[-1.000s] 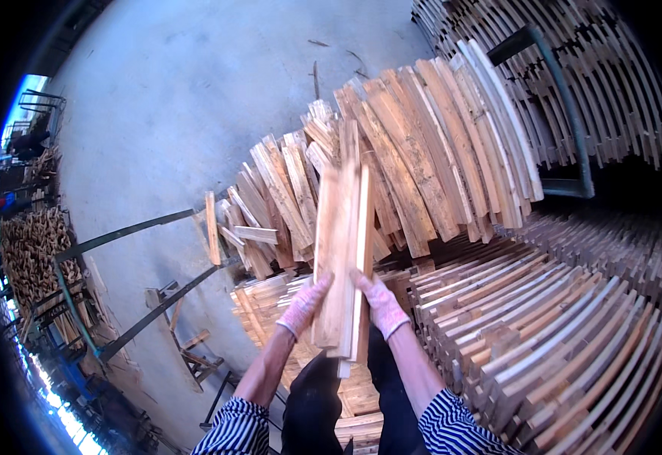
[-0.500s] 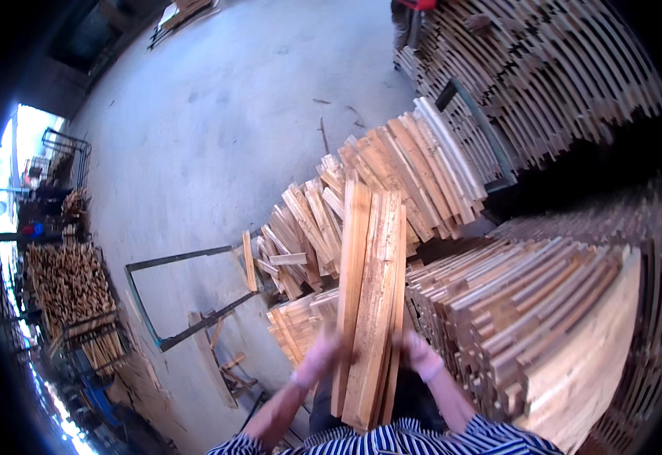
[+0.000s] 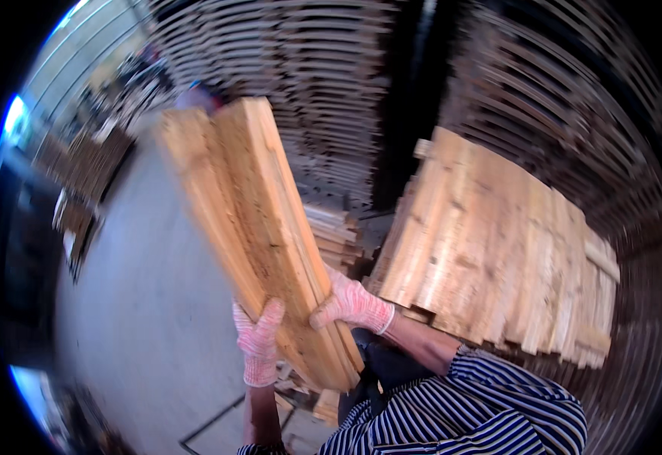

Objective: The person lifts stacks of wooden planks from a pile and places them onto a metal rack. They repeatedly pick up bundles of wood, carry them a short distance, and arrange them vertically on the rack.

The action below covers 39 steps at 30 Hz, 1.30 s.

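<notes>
Several long wooden boards (image 3: pixel 259 220) are held as a bundle in front of me, slanting up and to the left. My left hand (image 3: pixel 257 334), in a pink-and-white knit glove, grips the bundle's left side, its thumb over the face of a board. On the right side my right hand (image 3: pixel 352 302), gloved alike, is closed round the boards with its thumb on top. The fingers underneath are hidden. To the right of the bundle, and apart from it, lies a broad stack of boards (image 3: pixel 490 246), laid side by side on top.
Tall stacks of slats (image 3: pixel 285 68) rise beyond the bundle, and another stack (image 3: pixel 558 98) stands at the far right. A smaller pile of boards (image 3: pixel 332 231) shows behind the bundle. Grey concrete floor (image 3: pixel 149 303) stretches to the left. A dark metal frame (image 3: pixel 213 425) lies low at the front.
My view has swung to the right, toward the broad stack. The bundle, upright before, now leans up to the left, raised between both hands.
</notes>
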Each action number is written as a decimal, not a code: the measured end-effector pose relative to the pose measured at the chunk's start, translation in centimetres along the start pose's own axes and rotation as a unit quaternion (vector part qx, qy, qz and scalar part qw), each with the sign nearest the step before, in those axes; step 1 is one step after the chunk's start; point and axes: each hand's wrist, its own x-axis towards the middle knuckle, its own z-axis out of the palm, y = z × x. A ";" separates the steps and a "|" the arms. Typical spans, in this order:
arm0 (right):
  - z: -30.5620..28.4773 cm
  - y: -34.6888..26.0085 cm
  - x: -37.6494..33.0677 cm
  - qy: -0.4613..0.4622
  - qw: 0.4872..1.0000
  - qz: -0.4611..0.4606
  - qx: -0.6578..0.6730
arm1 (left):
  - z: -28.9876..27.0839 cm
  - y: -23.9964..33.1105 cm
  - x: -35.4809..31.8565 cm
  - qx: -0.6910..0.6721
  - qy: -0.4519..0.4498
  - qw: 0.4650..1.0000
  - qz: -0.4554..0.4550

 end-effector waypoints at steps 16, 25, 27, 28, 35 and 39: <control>-8.9 -25.7 -21.9 0.216 0.916 -0.253 -0.225 | 28.7 -2.0 4.1 -0.037 -0.352 0.935 0.031; -15.6 -28.0 -29.5 0.389 0.858 -0.225 -0.250 | 43.9 -3.5 -0.6 0.011 -0.484 0.871 -0.086; -14.8 -30.9 -32.4 0.448 0.827 -0.078 -0.330 | 44.7 -7.4 2.1 -0.019 -0.506 0.850 -0.146; -15.9 -30.8 -34.6 0.462 0.826 -0.087 -0.310 | 46.7 -9.1 0.2 -0.068 -0.516 0.834 -0.182; -19.5 -28.5 -45.7 0.549 0.761 0.057 -0.341 | 50.5 -24.4 -9.7 -0.123 -0.474 0.767 -0.416; -22.9 -27.0 -53.7 0.591 0.757 0.083 -0.268 | 51.6 -27.7 -12.3 -0.137 -0.483 0.731 -0.463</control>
